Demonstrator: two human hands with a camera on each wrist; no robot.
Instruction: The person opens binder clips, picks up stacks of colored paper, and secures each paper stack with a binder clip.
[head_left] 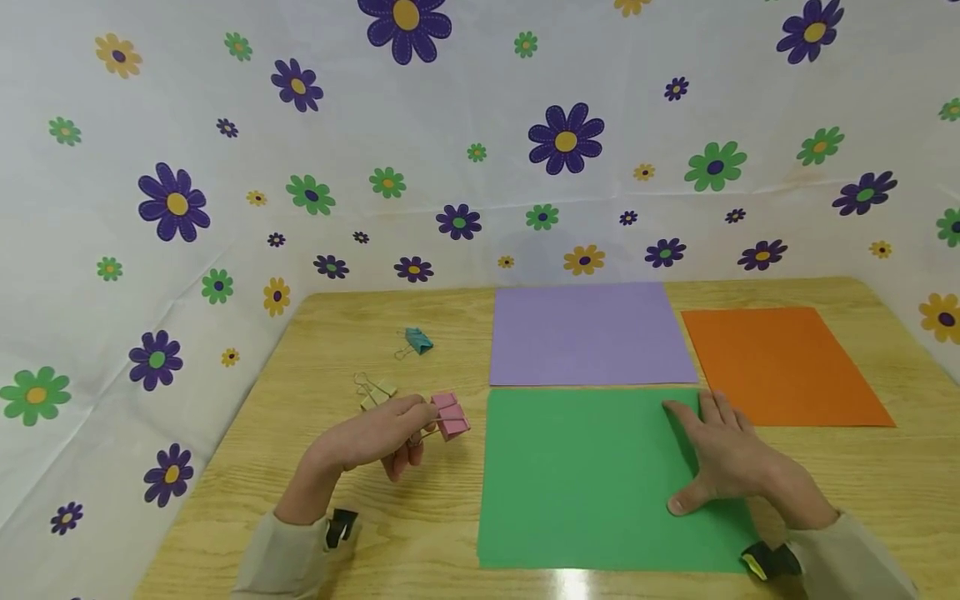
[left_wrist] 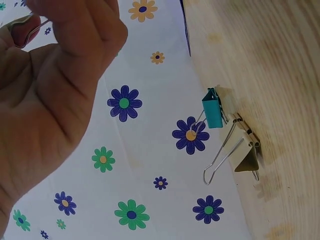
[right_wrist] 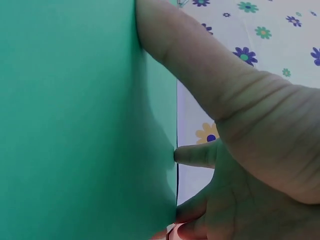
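Observation:
Between the thumb and fingers of my left hand is a pink binder clip, pinched by its wire handles and standing out beyond the fingertips, left of a green sheet of paper. Only a small part of that clip shows in the left wrist view. My right hand rests on the right side of the green sheet with its fingers spread. In the right wrist view its thumb presses on the sheet's face, while the other fingertips touch near the edge.
A pale yellow binder clip lies just behind my left hand, and a teal binder clip farther back. Behind the green sheet lies a purple sheet; an orange sheet is at the right. A flowered cloth borders the wooden table.

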